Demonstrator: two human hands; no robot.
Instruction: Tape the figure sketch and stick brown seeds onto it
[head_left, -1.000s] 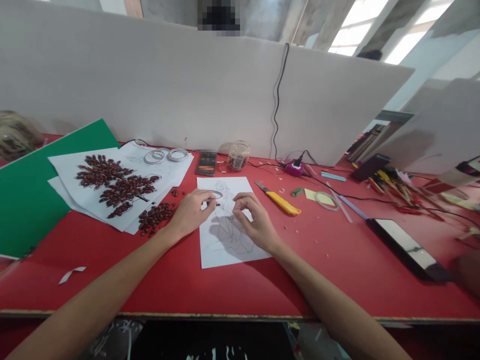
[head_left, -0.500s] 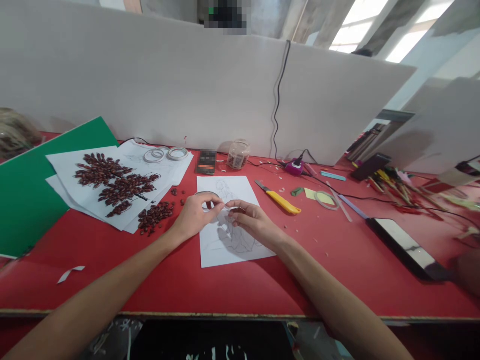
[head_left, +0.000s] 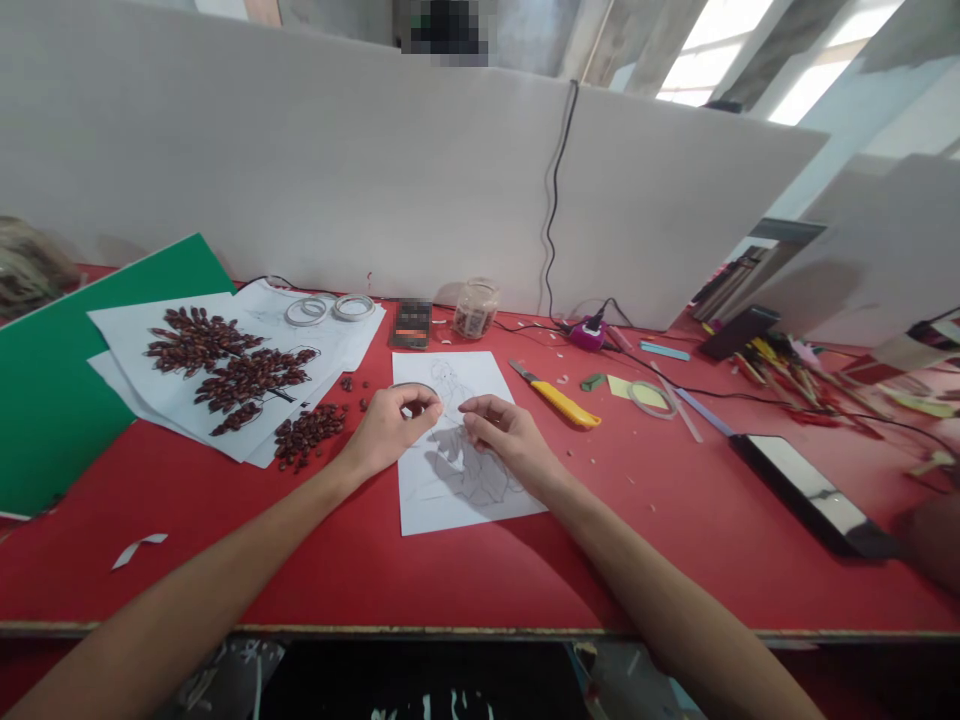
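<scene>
My left hand (head_left: 390, 428) is closed in a pinch over the left edge of a white sheet with a pencil drawing (head_left: 427, 505). A thin grey arc, like the rim of a narrow tape roll (head_left: 414, 386), shows behind its fingers. Opposite it, my right hand (head_left: 511, 440) hovers above the drawing with thumb and fingertips drawn together; anything between them is too small to make out. A short gap separates the two hands. Loose brown beans or seeds (head_left: 309, 432) lie to the left of my left hand. A yellow utility knife (head_left: 562, 400) rests right of the sheet.
At left, bean-like pieces form a leafy shape (head_left: 247, 365) on stacked papers beside a green board (head_left: 82, 370). Narrow rolls (head_left: 354, 307), a phone (head_left: 412, 325) and a jar (head_left: 475, 308) stand behind. A dark tablet-like device (head_left: 814, 495) and cables lie at right.
My hands have moved slightly apart; their fingertips nearly met before. The right hand has shifted a little to the right, and the view has moved slightly.
</scene>
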